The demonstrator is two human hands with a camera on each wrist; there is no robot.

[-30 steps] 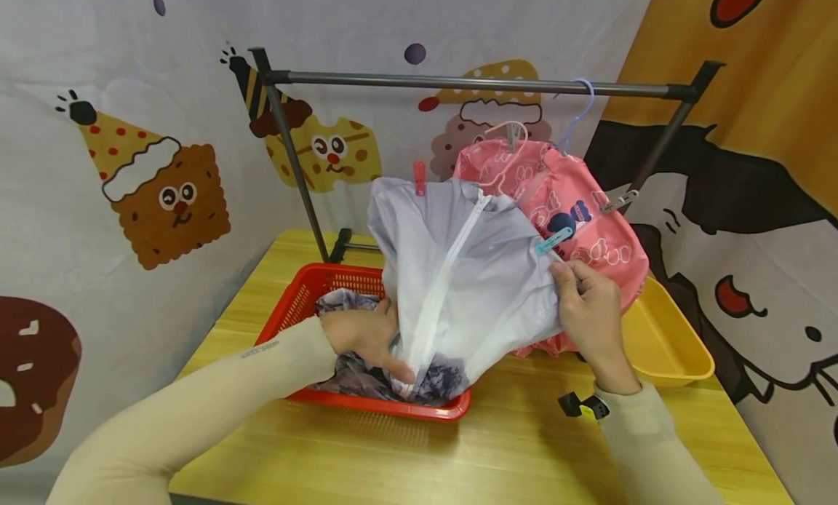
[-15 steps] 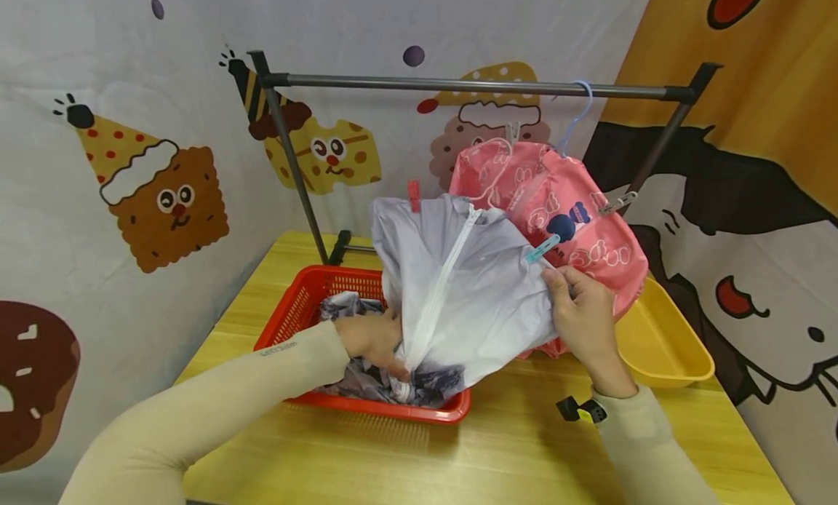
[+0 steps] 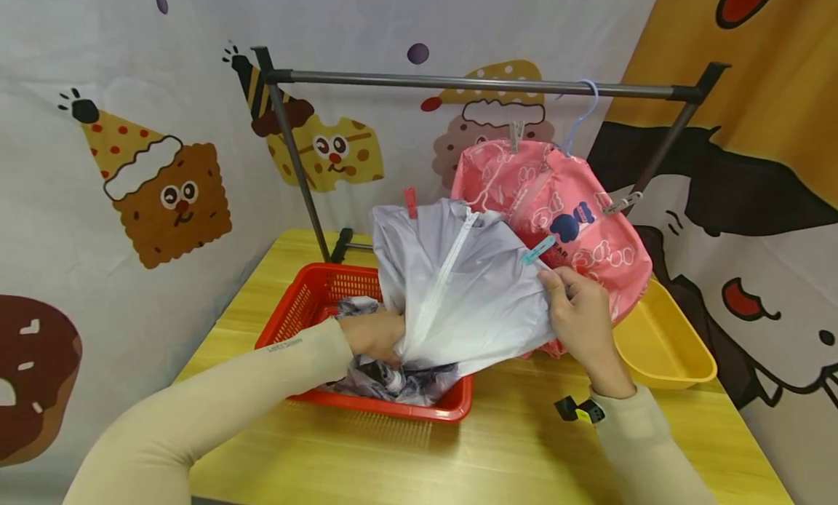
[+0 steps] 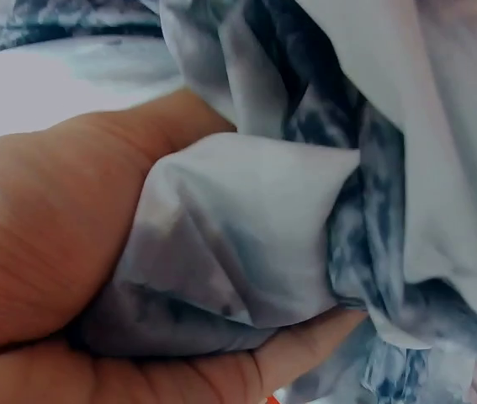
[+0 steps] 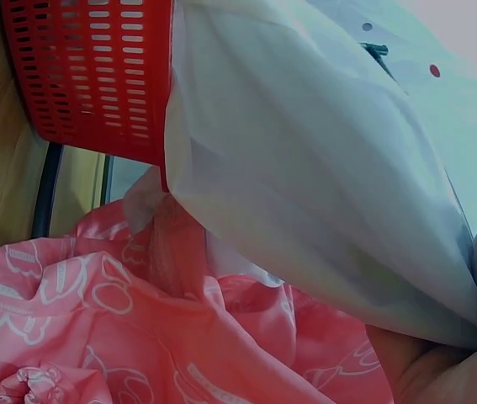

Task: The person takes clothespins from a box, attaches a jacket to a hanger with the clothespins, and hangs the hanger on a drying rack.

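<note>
A pale grey-white zip-up jacket with a dark patterned lower part slopes from the red basket up to the right. My left hand is at its lower left, over the basket; in the left wrist view the thumb and fingers of that hand curl round folded jacket fabric. My right hand pinches the jacket's right edge, below a teal clothespin. A red clothespin sits on the left shoulder. A thin pink hanger shows behind the neckline.
Behind the jacket, a pink printed garment hangs by a blue hanger from a dark metal rack. Grey clothespins grip it. A yellow bin stands at right on the wooden table.
The jacket and its pink hanger have sunk lower. My left hand has moved slightly right, and its fingers have gone from spread to curled in the fabric. My right hand has shifted slightly left.
</note>
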